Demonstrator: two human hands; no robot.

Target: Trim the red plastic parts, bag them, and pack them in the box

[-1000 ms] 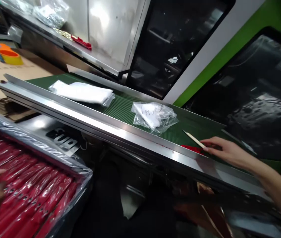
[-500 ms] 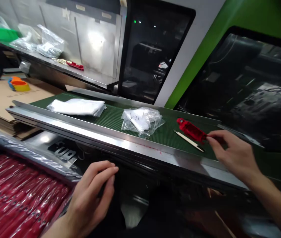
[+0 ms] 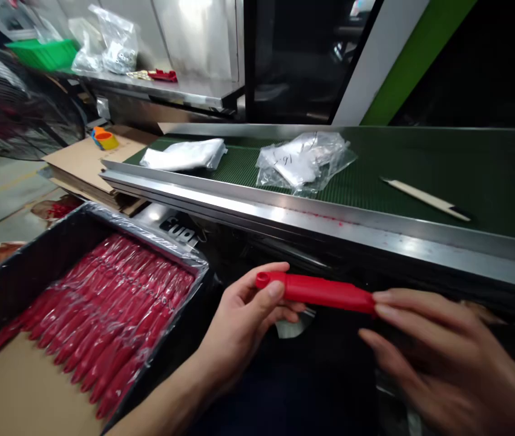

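Observation:
A long red plastic part [image 3: 325,292], a hollow piece with a round hole at one end, is held level in front of me above the dark gap before the conveyor. My left hand [image 3: 252,309] is closed around its holed left end, the thumb on top and the fingers behind. At the opposite tip, the fingers of my right hand [image 3: 443,351] grip the part, while a lower digit stands away from it. Left of my hands, a lined box [image 3: 180,254] carries rows of similar red parts [image 3: 112,309] wrapped in clear plastic.
On the green conveyor [image 3: 239,175] lie a folded stack of white bags [image 3: 184,154], a crumpled clear bag [image 3: 302,160] and a pale-handled knife [image 3: 425,197]. Its metal rail [image 3: 284,215] runs before me. Cardboard sheets [image 3: 89,160] bear a tape roll [image 3: 105,140]. A fan [image 3: 16,103] stands left.
The red part has come off the conveyor in my right hand, towards me, and has been turned. My left hand has risen and taken its other end. The view has swung left and down.

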